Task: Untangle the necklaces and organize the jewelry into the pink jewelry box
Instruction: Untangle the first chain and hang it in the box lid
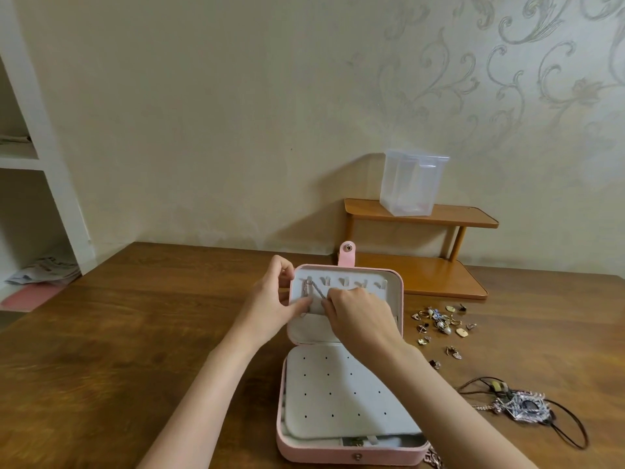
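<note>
The pink jewelry box (350,450) lies open near the front edge of the wooden worktop (135,333), its lid (399,299) standing up on the far side with the snap tab (347,253) sticking above it. Inside the lid runs a row of small hooks (362,284) over a grey pocket (304,328). A silver chain necklace (313,288) hangs from the leftmost hooks.

The left hand (270,304) grips the lid's left edge, thumb inside on the lining and fingers curled round the rim. The right hand (358,318) has its fingers bent over the lining and pinches the lower end of the chain just above the pocket.

In the base of the box a grey earring panel (338,390) dotted with small holes lies flat.

To the right of the box, a scatter of earrings and small pieces (439,324) sits on the worktop. Nearer and further right lies a tangled necklace with a dark cord and a large ornate pendant (526,406). Another bit of chain (433,458) shows at the box's near right corner.

Against the far wall, a wooden two-tier shelf (439,275) carries a clear plastic container (411,182).
</note>
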`<state>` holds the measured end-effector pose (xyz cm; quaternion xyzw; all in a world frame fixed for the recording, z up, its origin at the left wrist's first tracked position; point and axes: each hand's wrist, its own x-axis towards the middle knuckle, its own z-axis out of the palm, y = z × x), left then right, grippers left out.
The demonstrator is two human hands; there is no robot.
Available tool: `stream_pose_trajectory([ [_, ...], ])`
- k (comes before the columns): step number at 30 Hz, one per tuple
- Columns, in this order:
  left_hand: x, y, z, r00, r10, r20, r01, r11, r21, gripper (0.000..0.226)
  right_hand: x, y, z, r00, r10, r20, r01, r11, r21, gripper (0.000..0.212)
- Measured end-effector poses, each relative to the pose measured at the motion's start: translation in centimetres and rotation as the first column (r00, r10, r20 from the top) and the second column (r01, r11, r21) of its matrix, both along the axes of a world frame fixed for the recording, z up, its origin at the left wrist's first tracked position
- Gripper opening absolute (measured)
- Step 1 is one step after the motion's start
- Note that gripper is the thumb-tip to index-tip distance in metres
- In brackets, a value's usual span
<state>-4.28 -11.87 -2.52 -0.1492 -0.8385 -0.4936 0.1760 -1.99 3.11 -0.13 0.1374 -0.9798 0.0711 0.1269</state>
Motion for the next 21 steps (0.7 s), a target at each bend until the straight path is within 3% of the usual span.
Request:
stream_pose_trajectory([
  [9, 0.3, 0.7, -0.6, 0.999, 0.047, -0.018, -0.048, 0.996, -0.071, 0.051, 0.1, 0.9, 0.3, 1.000, 0.008, -0.003, -0.008, 0.995, 0.104, 0.023],
  [21, -0.1, 1.0, -0.9, 0.999, 0.039, -0.009, -0.039, 0.999, 0.003, 0.046, 1.1, 3.3, 1.4, 1.000, -0.004, -0.002, 0.004, 0.993, 0.114, 0.026],
])
